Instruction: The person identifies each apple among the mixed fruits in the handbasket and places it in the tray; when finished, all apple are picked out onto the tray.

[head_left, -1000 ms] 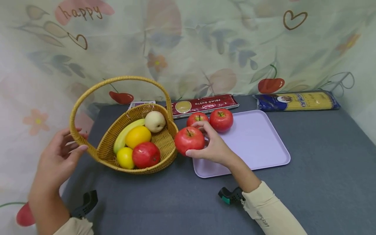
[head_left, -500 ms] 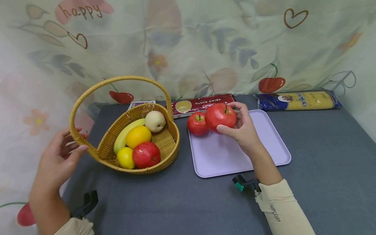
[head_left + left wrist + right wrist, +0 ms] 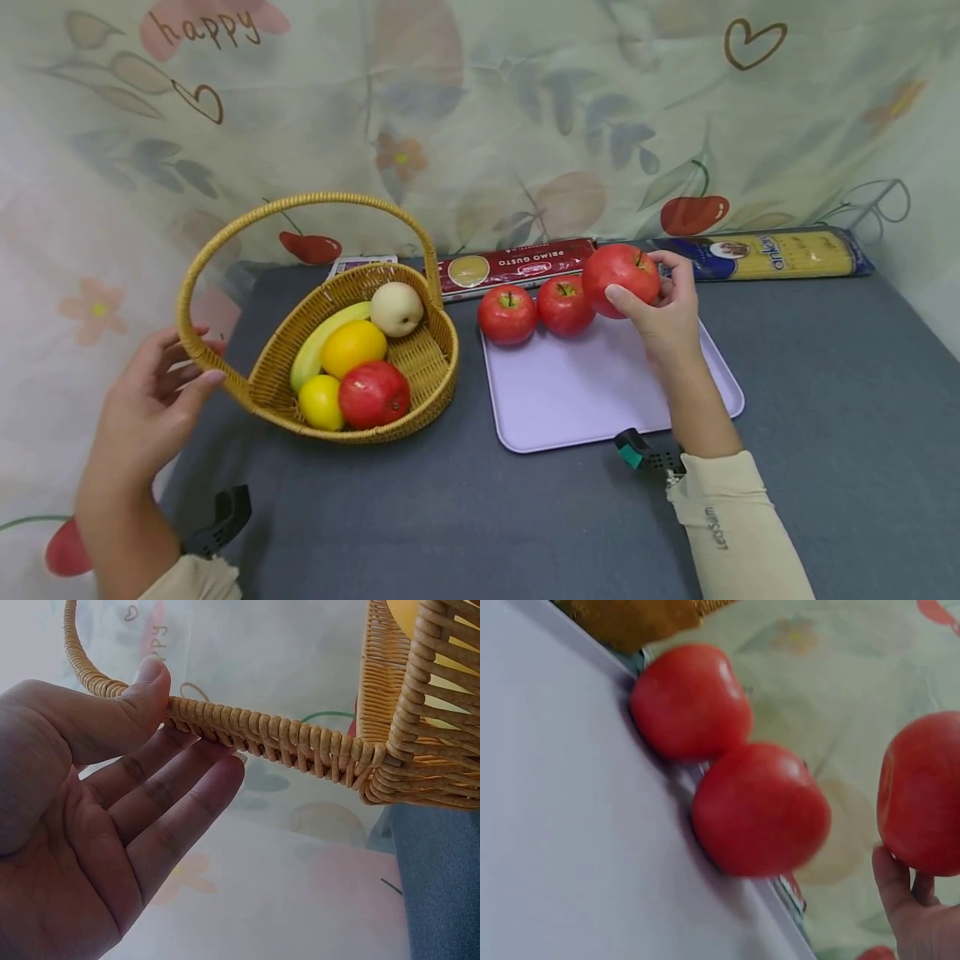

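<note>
My right hand (image 3: 671, 312) holds a red apple (image 3: 617, 279) between thumb and fingers, raised over the back right part of the lilac tray (image 3: 577, 400). Two more apples stand side by side along the tray's back edge, one at the left corner (image 3: 507, 315) and one beside it (image 3: 566, 305). On the left, my left hand (image 3: 112, 787) pinches the handle (image 3: 262, 731) of a wicker basket (image 3: 420, 367) between thumb and fingers. Inside the basket lie a banana (image 3: 311, 354), a pale round pear (image 3: 396, 309), an orange-yellow fruit (image 3: 353, 348), a lemon (image 3: 321, 402) and a red fruit (image 3: 373, 394).
Behind the tray lies a red packet (image 3: 517, 268) marked "Primo Gusto". A blue and yellow pasta packet (image 3: 780, 254) is at the back right. The dark grey table (image 3: 450, 517) meets a patterned cloth backdrop (image 3: 480, 125).
My right hand has carried the apple rightward and back, from beside the basket to over the tray's back right. The left hand stays on the basket handle.
</note>
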The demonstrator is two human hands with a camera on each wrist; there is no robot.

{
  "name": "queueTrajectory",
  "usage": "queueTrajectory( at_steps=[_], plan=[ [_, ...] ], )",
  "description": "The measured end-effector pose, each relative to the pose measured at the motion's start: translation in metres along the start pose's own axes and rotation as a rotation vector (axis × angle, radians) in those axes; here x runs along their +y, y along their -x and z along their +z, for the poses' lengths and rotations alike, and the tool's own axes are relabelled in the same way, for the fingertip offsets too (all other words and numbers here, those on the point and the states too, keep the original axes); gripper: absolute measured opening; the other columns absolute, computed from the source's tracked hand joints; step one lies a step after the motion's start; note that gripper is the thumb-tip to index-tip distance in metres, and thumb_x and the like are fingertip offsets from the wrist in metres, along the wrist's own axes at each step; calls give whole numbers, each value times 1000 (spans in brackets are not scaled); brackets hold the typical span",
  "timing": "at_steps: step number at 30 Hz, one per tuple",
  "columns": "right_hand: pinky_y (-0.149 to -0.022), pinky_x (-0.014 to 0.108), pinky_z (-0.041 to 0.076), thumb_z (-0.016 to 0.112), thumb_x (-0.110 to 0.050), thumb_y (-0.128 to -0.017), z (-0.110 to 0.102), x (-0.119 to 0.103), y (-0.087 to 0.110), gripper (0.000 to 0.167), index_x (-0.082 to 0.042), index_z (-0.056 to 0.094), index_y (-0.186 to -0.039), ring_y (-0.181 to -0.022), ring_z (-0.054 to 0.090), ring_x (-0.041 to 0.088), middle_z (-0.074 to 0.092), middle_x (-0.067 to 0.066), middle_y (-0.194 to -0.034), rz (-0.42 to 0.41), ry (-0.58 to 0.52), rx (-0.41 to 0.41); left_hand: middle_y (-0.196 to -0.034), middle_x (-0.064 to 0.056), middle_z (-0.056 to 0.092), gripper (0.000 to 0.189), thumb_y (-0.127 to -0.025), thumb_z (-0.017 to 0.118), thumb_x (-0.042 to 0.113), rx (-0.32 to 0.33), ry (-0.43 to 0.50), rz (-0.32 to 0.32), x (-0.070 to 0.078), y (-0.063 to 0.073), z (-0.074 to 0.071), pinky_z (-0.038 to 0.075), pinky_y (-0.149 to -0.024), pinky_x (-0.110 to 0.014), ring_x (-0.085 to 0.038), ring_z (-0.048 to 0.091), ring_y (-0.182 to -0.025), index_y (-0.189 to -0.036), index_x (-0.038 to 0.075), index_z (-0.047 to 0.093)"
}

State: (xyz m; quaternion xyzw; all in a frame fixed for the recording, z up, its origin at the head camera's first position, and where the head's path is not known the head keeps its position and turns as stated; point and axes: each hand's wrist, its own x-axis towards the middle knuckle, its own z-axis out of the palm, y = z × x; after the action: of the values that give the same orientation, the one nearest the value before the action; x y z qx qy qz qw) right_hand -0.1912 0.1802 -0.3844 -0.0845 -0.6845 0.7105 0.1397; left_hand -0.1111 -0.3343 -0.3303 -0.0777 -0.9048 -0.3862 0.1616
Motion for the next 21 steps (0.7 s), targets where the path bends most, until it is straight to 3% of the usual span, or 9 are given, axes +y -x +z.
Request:
queueTrajectory(
  at_steps=[4, 8, 14, 21],
  plan=[
    [-96, 35, 52, 82, -17, -83, -10, 4, -6, 63, -24, 43, -132, -121, 47, 20, 50, 8, -127, 9, 53, 105, -119, 9, 58, 57, -90, 66, -12, -2, -4, 6, 0, 0, -1, 45, -82, -5, 6, 57, -103, -142, 6, 48],
    [-98, 38, 51, 83, -22, -83, -17, 10, -11, 62, -25, 41, -130, -122, 45, 18, 49, 5, -126, 14, 157, 156, -119, 10, 58, 58, -90, 65, -13, -2, 4, 9, 1, 0, -2, 45, -82, -5, 6, 57, -103, -142, 7, 48],
    [-100, 42, 49, 84, -27, -80, -24, 22, -17, 70, -19, 39, -132, -122, 44, 18, 45, 6, -125, 29, 298, 165, -119, 10, 59, 56, -91, 65, -12, -5, 7, -3, 2, 0, -2, 45, -82, -5, 6, 58, -103, -141, 7, 49],
    [-105, 51, 44, 86, -39, -77, -31, 33, -21, 90, -10, 33, -144, -135, 37, 30, 38, 17, -143, 62, 514, 152, -118, 10, 58, 56, -91, 66, -11, -5, -15, -14, 3, -1, -1, 45, -81, -5, 7, 57, -101, -141, 6, 49]
  ],
)
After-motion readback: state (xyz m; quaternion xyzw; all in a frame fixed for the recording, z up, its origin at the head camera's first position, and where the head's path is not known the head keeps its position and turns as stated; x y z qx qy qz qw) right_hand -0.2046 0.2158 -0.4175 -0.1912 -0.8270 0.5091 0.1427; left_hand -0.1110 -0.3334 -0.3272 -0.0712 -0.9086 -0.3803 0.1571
